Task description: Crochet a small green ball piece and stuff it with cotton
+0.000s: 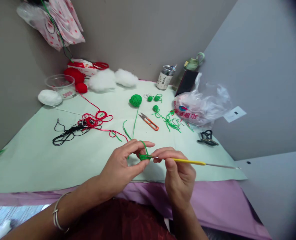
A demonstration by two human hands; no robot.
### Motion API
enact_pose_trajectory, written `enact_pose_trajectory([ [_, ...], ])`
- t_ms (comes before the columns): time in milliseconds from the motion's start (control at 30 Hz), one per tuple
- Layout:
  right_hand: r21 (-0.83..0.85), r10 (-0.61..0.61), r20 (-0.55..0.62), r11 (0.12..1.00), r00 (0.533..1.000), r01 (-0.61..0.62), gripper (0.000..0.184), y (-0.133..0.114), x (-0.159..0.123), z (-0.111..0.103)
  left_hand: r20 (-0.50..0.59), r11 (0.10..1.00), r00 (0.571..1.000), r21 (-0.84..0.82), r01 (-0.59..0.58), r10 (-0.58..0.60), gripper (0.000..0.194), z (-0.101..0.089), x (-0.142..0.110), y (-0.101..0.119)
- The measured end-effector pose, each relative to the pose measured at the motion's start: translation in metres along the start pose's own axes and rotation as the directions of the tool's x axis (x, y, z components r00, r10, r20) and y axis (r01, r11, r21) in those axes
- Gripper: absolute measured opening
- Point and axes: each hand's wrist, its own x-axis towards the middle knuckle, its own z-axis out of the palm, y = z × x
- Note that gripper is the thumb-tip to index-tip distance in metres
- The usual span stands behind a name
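My left hand (124,165) pinches a small green crochet piece (144,156) between thumb and fingers, with green yarn looped over the forefinger. That strand runs up the table to a green yarn ball (135,100). My right hand (179,171) grips a yellow-handled crochet hook (187,161) whose tip is in the green piece; the metal end sticks out to the right. Both hands hover over the near edge of the pale green table cover (38,156).
Orange thread snips (149,121) lie mid-table beside small green crocheted balls (155,108) and green yarn scraps. Red and black yarn tangles (80,126) lie left. White stuffing (110,79), a clear cup (60,85), a tin (164,78), a plastic bag (200,105) and a black clip (207,138) ring the back and right.
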Motion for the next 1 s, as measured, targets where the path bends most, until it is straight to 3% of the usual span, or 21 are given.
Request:
enact_pose_trajectory([
  [133, 0.143, 0.118, -0.051, 0.984, 0.992, -0.11, 0.021, 0.0049, 0.0006, -0.0008, 0.082, 0.969, 0.987, -0.193, 0.151, -0.138, 0.038, -0.0003, 0.0003, -0.0016],
  [267, 0.197, 0.164, -0.076, 0.969, 0.984, -0.147, 0.02, 0.0072, 0.0007, -0.0005, 0.145, 0.935, 0.974, -0.287, 0.21, -0.175, 0.042, 0.0004, 0.0011, -0.003],
  [1000, 0.187, 0.199, -0.068, 0.965, 0.978, -0.183, 0.021, 0.0069, 0.0006, -0.0013, 0.143, 0.937, 0.972, -0.269, 0.22, -0.187, 0.043, -0.0003, 0.0011, -0.0042],
])
